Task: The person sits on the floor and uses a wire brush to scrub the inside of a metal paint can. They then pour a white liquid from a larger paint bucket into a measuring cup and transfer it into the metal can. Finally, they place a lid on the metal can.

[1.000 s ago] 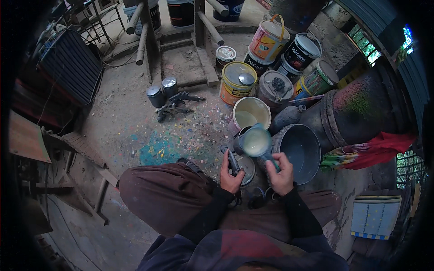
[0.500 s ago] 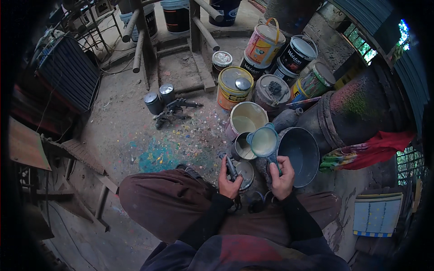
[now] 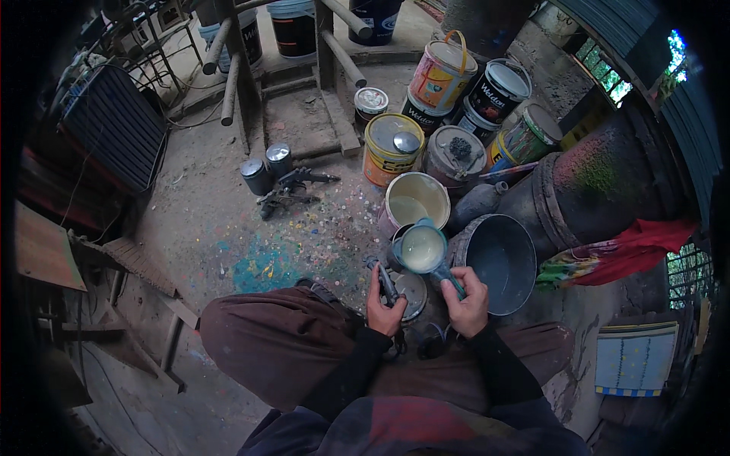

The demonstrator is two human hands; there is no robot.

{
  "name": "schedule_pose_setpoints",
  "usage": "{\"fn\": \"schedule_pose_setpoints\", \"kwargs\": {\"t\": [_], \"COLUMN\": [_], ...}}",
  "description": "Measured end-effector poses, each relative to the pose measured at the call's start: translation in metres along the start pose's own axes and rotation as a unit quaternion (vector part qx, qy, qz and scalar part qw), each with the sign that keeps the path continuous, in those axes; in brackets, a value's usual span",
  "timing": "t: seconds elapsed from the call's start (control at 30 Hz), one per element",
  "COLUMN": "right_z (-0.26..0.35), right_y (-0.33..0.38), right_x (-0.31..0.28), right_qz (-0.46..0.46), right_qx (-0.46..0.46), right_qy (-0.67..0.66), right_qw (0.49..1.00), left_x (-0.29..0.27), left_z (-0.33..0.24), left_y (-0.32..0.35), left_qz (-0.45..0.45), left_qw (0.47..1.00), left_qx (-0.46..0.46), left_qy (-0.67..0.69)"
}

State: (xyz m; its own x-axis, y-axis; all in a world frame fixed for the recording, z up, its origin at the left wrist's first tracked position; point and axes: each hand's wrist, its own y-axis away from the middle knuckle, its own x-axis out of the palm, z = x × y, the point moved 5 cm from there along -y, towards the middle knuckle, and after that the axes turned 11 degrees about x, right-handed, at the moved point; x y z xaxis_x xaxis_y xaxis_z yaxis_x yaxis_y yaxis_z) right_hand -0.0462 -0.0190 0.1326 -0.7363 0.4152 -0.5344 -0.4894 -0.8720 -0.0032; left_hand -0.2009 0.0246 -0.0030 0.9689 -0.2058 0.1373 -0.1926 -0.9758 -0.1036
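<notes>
My right hand (image 3: pixel 467 301) is closed round the handle of a small teal strainer (image 3: pixel 423 250) with pale, cream-coloured contents. The strainer sits over a metal cup (image 3: pixel 398 242), hiding most of it; whether they touch I cannot tell. My left hand (image 3: pixel 385 310) grips a grey metal spray gun (image 3: pixel 389 284), partly covered by the fingers. Beside that hand is a round grey lid or can top (image 3: pixel 414 295). Just beyond the cup stands an open paint bucket (image 3: pixel 420 190) with cream paint inside.
A wide dark basin (image 3: pixel 502 266) stands to the right, a dark bottle (image 3: pixel 479 205) behind it. Several paint buckets (image 3: pixel 391 156) crowd the far right. Two spray guns (image 3: pixel 293 186) with silver cups lie on the paint-spotted floor. A red cloth (image 3: pixel 639 247) hangs from a drum.
My right hand has moved the strainer left and slightly nearer, from beside the metal cup to over it. The left hand keeps its place with the spray gun.
</notes>
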Motion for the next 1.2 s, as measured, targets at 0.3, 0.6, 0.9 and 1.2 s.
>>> {"fn": "schedule_pose_setpoints", "kwargs": {"t": [0.3,0.6,0.9,1.2], "right_z": [-0.002,-0.002,-0.001,-0.007], "right_y": [0.004,0.003,0.003,0.005], "right_x": [-0.001,0.002,0.001,-0.001], "right_qz": [-0.027,-0.023,-0.01,-0.027], "right_qx": [0.019,-0.012,0.002,0.032], "right_qy": [-0.078,-0.04,-0.034,-0.091], "right_qw": [0.996,0.999,0.999,0.995], "left_x": [0.001,0.0,0.0,0.001], "left_z": [-0.002,0.0,0.009,0.001], "left_y": [0.0,0.002,0.001,0.002], "left_qz": [0.008,0.001,-0.002,0.006], "left_qw": [1.0,1.0,1.0,1.0], "left_qx": [0.002,-0.011,-0.004,-0.002], "left_qy": [-0.005,0.008,0.011,-0.004]}}
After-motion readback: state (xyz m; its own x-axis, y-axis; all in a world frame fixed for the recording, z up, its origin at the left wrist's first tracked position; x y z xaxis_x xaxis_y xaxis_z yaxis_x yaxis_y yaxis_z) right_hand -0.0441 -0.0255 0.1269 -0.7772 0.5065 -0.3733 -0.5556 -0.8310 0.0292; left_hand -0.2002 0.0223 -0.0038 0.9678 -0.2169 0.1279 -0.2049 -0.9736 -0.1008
